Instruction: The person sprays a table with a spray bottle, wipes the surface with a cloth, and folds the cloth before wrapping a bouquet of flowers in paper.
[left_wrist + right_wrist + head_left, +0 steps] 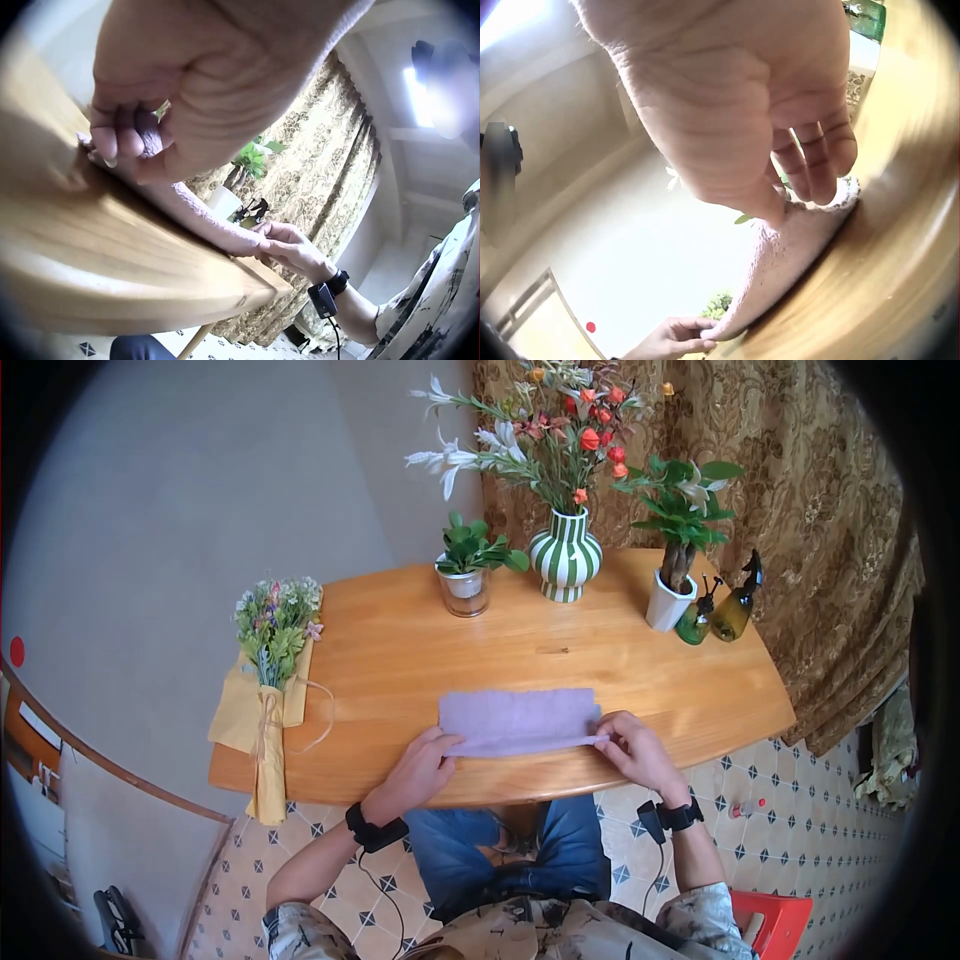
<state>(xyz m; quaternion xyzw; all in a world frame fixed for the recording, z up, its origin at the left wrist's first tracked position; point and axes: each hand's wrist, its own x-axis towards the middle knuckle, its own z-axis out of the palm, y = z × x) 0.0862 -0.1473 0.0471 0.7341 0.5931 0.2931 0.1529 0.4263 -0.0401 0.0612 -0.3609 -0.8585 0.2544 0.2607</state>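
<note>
A purple cloth (517, 717) lies near the table's front edge, its near edge folded over in a narrow strip. My left hand (421, 767) pinches the left end of that strip, and my right hand (640, 752) pinches the right end. In the left wrist view the left hand (202, 82) grips the cloth (202, 214) between thumb and fingers. The right wrist view shows the cloth (780, 262) slightly raised at its near edge, held by the right hand (742, 112), with the left hand (671, 339) at the far end.
Wrapped flowers (268, 735) lie at the table's left. Along the back stand a glass-potted plant (465, 588), a striped vase (566, 557) of flowers, a white-potted plant (670, 600), and green (693, 624) and amber (733, 617) bottles. A red stool (780, 925) stands at the lower right.
</note>
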